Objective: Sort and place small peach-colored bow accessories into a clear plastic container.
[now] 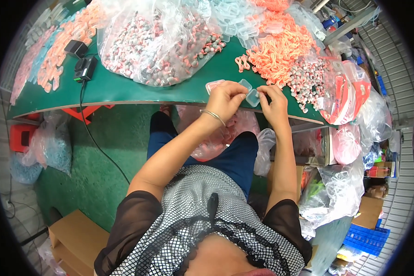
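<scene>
While a clear case (253, 98) is held upper centre | left hand (226, 98), right hand (274, 104): fingertips pinching its edges | likely light, stiff, slippery; best gripped by rim

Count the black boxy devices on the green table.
2, both left of the large clear bag: one black device farther away, the other black device just nearer the person, with a black cable at its near end. Bags could hide more.
</scene>
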Motion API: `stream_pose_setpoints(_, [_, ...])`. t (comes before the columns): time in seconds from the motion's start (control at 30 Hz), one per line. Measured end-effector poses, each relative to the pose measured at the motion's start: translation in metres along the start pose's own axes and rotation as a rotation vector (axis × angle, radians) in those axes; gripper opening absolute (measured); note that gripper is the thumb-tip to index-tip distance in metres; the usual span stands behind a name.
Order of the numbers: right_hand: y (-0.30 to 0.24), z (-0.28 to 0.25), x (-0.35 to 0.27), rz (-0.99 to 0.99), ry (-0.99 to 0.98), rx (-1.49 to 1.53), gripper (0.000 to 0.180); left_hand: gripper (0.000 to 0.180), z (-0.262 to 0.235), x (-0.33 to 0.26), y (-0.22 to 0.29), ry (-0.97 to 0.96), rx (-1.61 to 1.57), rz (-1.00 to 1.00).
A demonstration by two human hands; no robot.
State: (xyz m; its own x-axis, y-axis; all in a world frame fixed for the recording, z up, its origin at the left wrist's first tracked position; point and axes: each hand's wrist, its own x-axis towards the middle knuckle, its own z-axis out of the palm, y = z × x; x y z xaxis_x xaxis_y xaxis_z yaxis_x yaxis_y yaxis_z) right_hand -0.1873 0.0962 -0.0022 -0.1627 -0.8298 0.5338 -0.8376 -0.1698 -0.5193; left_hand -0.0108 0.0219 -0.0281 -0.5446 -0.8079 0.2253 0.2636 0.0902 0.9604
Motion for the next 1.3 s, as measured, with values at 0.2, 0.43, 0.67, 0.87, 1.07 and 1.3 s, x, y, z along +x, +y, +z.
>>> stream_pose_setpoints(0.2, [-0.007, 0.007, -0.008, 0.104, -0.014, -0.039, 0.013, 0.015, 0.018, -0.007, -0.006, 0.109, 0.644, 0.367])
stream_pose_setpoints(0.43, [-0.013, 0.002, -0.008, 0.100, -0.022, -0.018, 0.012, 0.018, 0.015, 0.000, 0.006, 0.136, 0.708, 0.537])
stream_pose_setpoints(0.67, [-0.018, 0.001, 0.000, -0.011, -0.160, -0.245, 0.010, 0.019, 0.013, 0.005, -0.003, -0.045, 0.882, 0.471])
stream_pose_setpoints(0.87, [-0.016, -0.001, 0.000, 0.127, -0.220, -0.097, 0.014, 0.031, 0.009, 0.001, 0.004, -0.077, 0.892, 0.436])
stream_pose_setpoints(1.07, [-0.007, 0.000, 0.019, 0.178, -0.156, -0.022, 0.012, 0.039, 0.008, 0.003, 0.003, -0.132, 1.013, 0.394])
stream_pose_setpoints(1.3, [-0.008, 0.035, 0.071, 0.017, -0.080, -0.226, 0.013, 0.032, 0.011, 0.000, 0.004, -0.145, 1.074, 0.374])
